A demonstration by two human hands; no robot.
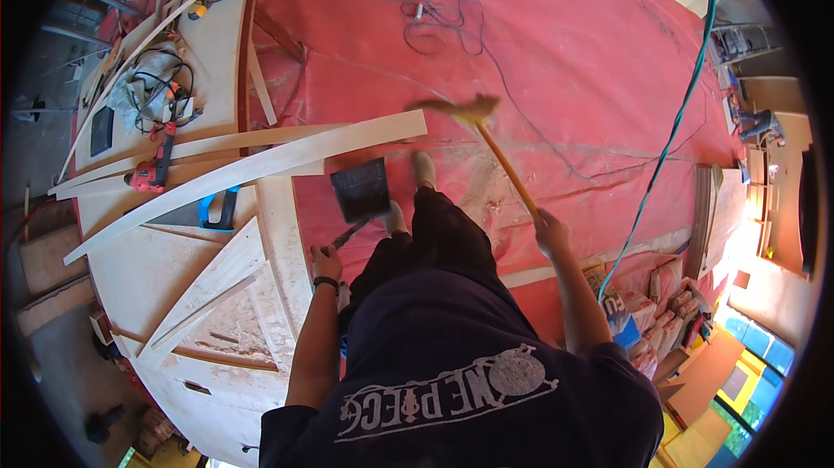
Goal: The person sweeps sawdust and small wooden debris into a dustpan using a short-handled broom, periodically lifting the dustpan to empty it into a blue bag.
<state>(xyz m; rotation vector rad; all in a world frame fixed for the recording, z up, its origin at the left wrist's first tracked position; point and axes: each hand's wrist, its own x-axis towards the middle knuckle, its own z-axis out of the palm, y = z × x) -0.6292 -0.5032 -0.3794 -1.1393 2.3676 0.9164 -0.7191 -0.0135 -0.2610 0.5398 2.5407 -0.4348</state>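
While left fingers (324, 257) curl round a dustpan (361, 191) (black), right fingers (545, 224) clasp a broom (509, 170).

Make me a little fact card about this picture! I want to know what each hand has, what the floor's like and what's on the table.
Left hand: grips the handle of a black dustpan
Right hand: grips a broom by its yellowish stick
Floor: creased red sheet with pale dusty patches
Table: pale wood, on the left
Tools on table: red power tool, saw with a blue handle
Wood: long pale strips across the table, sticking out past its edge
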